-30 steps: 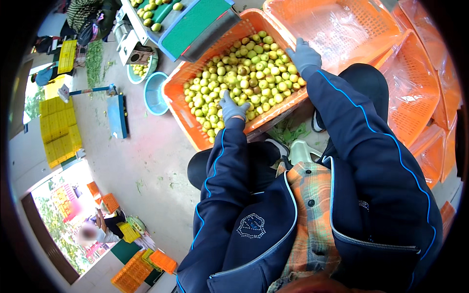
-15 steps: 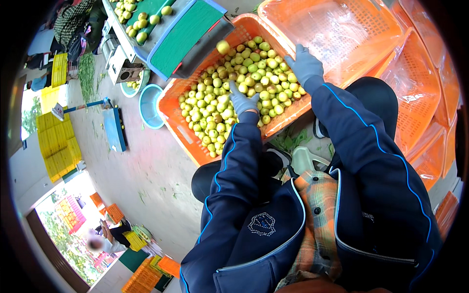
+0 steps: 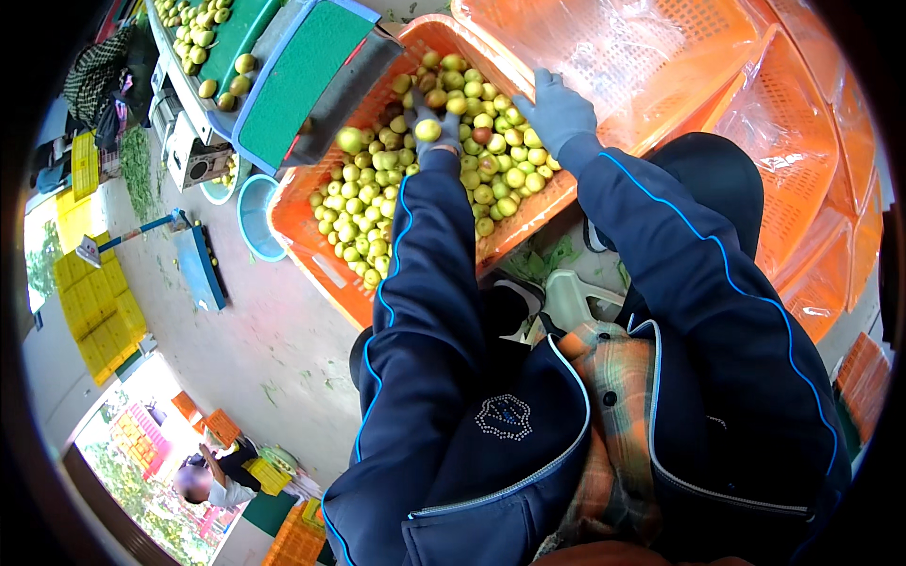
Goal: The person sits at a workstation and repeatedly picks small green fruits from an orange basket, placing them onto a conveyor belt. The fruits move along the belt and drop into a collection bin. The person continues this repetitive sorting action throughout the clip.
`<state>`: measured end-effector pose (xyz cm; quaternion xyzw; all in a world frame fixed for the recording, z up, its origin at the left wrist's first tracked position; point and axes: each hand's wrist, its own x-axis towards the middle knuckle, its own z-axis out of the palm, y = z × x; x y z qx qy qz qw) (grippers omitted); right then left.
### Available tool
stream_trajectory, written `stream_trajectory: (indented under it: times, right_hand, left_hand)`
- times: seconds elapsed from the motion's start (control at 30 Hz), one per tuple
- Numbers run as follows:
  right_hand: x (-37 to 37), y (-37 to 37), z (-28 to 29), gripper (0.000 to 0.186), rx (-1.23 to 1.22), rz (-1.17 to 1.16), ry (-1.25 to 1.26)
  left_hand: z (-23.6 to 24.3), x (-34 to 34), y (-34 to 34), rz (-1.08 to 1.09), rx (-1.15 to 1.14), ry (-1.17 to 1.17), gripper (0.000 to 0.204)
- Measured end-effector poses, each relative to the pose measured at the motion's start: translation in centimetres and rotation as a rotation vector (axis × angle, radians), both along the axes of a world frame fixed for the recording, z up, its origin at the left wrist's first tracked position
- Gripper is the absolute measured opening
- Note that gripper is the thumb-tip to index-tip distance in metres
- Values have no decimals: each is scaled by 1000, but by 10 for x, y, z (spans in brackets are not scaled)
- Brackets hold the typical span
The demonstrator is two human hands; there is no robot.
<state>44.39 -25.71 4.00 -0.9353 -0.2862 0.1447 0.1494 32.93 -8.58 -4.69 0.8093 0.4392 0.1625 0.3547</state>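
An orange plastic crate [image 3: 330,274] lined with clear film holds many round yellow-green fruits [image 3: 377,189] that look like jujubes, some blushed brown. My left hand [image 3: 436,141], in a grey glove, reaches among the fruits toward the far side. Its fingers look spread but are partly hidden, and one pale fruit [image 3: 427,130] appears in front of the back of the hand. Also gloved in grey, my right hand [image 3: 559,111] rests at the crate's right rim with fingers apart, holding nothing. A larger-looking fruit [image 3: 349,141] shows just below the end of the green-topped chute [image 3: 304,80].
More fruits lie on a green sorting table [image 3: 219,57]. Film-lined orange crates [image 3: 788,141] stand at right. Blue basin [image 3: 257,219] and blue stand [image 3: 200,269] are on the floor at left. A pale green stool [image 3: 566,297] is near my feet. Another person [image 3: 222,476] is far left.
My left hand has moved farther into the crate, among the fruits. My right hand stays by the rim. Fruits have shifted near the chute, and the whole view has moved slightly.
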Motion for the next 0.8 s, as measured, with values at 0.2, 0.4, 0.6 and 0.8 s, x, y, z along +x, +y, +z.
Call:
stream_trajectory:
  times: [0.2,0.4,0.6,0.8]
  right_hand:
    - [-8,13,-3,49,-9,36,-38]
    - [-2,9,-8,49,9,9,-23]
    - [-5,16,-6,53,-13,21,-10]
    - [-2,10,-7,49,-3,17,-10]
  left_hand:
    - [20,-29,-34,-351,295,228,71]
    - [44,-67,-101,-480,413,283,48]
    - [44,-113,-109,-513,210,291,45]
    - [51,-159,-103,-549,213,405,39]
